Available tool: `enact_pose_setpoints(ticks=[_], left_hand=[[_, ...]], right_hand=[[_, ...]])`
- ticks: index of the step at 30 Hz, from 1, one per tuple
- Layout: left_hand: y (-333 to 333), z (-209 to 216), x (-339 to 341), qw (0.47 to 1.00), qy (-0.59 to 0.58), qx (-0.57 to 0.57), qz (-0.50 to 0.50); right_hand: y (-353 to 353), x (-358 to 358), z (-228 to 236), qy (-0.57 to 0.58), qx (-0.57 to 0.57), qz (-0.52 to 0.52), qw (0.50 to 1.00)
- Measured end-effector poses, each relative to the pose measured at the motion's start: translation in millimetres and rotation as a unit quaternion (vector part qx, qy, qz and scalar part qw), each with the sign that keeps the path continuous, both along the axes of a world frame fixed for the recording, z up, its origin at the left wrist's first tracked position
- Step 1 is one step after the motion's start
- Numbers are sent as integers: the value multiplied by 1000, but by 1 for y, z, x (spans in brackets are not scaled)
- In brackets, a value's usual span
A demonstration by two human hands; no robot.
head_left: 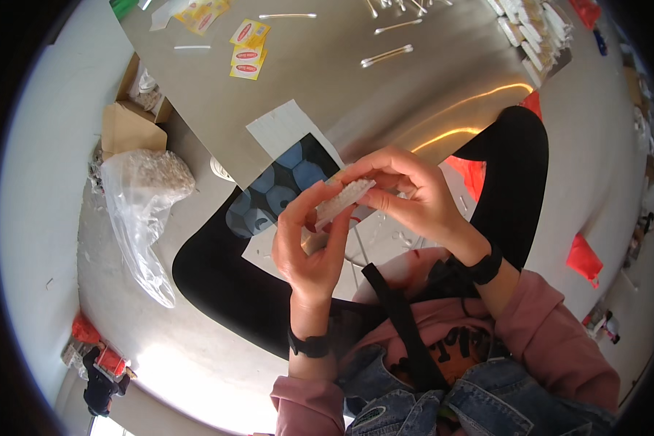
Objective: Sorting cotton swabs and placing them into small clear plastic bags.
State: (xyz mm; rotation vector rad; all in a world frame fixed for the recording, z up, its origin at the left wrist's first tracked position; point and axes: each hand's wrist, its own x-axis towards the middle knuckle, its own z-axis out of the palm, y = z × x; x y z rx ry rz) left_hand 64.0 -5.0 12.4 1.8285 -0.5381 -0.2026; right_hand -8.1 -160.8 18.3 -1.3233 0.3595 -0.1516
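Observation:
Above my lap, in front of the metal table's near edge, both hands hold a small white pack of cotton swabs (346,201). My left hand (307,243) pinches its near left end between thumb and fingers. At the far right end, my right hand (418,195) grips it with the thumb on the near side and the fingers curled over the top. Row upon row of small white swab tips shows along the pack's face. Part of the pack is hidden behind my fingers.
On the metal table (320,62) lie loose cotton swabs (386,56), yellow labels (247,54) and a white sheet (283,131). Filled white packs (530,36) are heaped at the far right. A clear plastic bag (142,218) and a cardboard box (131,131) stand left; red bags (583,260) lie right.

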Motion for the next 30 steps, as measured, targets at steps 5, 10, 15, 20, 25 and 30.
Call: enact_pose_setpoints(ticks=[5, 10, 15, 20, 25, 30], left_hand=[[2, -2, 1, 1000, -10, 1, 4], [1, -4, 0, 1000, 10, -22, 10], [0, -2, 5, 999, 13, -11, -28], [-5, 0, 0, 998, 33, -49, -3], [-6, 1, 1, 998, 33, -56, 5], [-2, 0, 0, 997, 59, -45, 9]], right_hand=[[1, 0, -2, 0, -31, 2, 1000], [1, 0, 0, -4, -49, -2, 999], [2, 0, -4, -25, -52, -12, 998], [12, 3, -7, -29, 6, -51, 998], [13, 4, -5, -23, 26, -57, 998], [14, 5, -1, -14, -38, -55, 998]])
